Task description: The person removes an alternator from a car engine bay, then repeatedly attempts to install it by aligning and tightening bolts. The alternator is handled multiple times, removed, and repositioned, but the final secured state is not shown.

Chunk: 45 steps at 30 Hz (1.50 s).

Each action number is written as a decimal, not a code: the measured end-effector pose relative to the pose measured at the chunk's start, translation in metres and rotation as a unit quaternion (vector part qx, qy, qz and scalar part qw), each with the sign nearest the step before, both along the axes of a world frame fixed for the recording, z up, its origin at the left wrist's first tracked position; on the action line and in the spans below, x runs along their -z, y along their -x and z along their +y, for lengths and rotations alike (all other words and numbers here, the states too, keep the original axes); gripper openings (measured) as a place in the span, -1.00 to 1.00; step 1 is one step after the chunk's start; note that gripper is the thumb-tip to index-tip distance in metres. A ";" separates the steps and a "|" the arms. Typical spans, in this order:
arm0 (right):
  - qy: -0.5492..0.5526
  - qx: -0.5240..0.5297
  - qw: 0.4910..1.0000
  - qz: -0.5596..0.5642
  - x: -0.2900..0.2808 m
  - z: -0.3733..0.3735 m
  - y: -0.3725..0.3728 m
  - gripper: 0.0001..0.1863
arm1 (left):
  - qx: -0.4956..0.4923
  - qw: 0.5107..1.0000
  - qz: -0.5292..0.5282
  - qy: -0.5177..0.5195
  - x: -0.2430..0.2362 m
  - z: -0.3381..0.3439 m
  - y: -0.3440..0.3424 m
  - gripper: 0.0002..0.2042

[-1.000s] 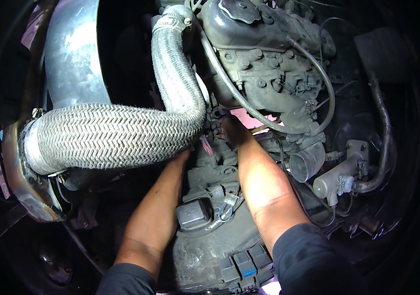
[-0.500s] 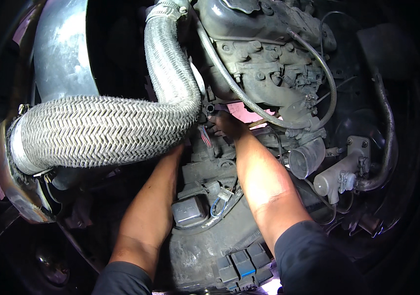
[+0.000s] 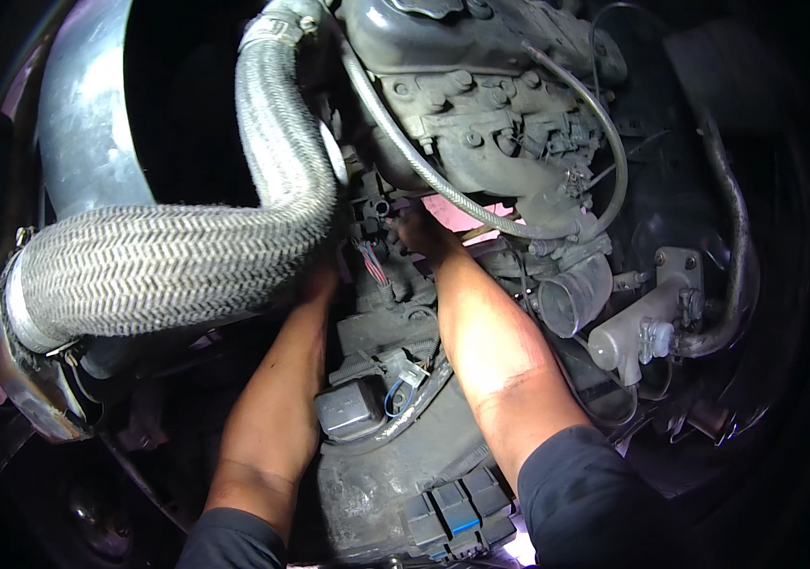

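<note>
The braided hose (image 3: 154, 270) hides the left hand, and what the right hand (image 3: 417, 232) (small, shadowed) touches is unclear.

Left sleeve (image 3: 234, 542) and right sleeve (image 3: 594, 493): dark navy-grey fabric, each ending in a straight hem near the elbow. Soft folds mark the right sleeve. Left forearm (image 3: 277, 398) and right forearm (image 3: 481, 332): uncovered, tapering toward the wrist. Right hand (image 3: 418, 230): ungloved, partly shadowed. Left hand: hidden.
</note>
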State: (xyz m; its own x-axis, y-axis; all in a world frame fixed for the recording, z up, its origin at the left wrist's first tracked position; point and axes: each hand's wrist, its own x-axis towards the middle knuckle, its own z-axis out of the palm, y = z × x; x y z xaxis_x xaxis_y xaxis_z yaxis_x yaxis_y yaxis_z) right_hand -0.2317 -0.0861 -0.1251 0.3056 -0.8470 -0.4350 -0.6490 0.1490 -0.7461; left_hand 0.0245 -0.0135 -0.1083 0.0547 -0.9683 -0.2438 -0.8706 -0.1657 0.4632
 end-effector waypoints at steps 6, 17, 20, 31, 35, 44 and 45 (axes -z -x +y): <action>0.111 -0.045 0.986 0.113 0.002 0.000 -0.001 -0.68 | 0.048 0.973 -0.031 0.223 -0.015 -0.005 0.008 -0.70; -0.257 0.193 0.944 -0.077 -0.047 -0.005 -0.020 -0.82 | -0.017 0.994 0.072 0.084 -0.018 -0.008 -0.005 -0.75; -0.342 0.274 0.892 -0.109 -0.063 -0.009 -0.021 -0.84 | 0.014 0.996 0.028 0.088 -0.003 -0.002 -0.014 -0.79; -0.316 0.304 0.890 -0.124 -0.060 -0.008 -0.011 -0.84 | -0.074 0.995 0.021 0.064 -0.023 0.003 0.009 -0.59; -0.298 0.309 0.895 -0.119 -0.060 -0.004 -0.014 -0.83 | -0.088 0.993 0.052 0.053 -0.037 -0.001 0.008 -0.75; -0.281 0.316 0.899 -0.118 -0.057 -0.004 -0.023 -0.81 | -0.111 0.987 0.099 0.067 -0.030 0.002 0.003 -0.67; -0.281 0.315 0.899 -0.118 -0.057 -0.005 -0.022 -0.81 | -0.086 0.991 0.097 0.041 -0.025 0.001 -0.003 -0.69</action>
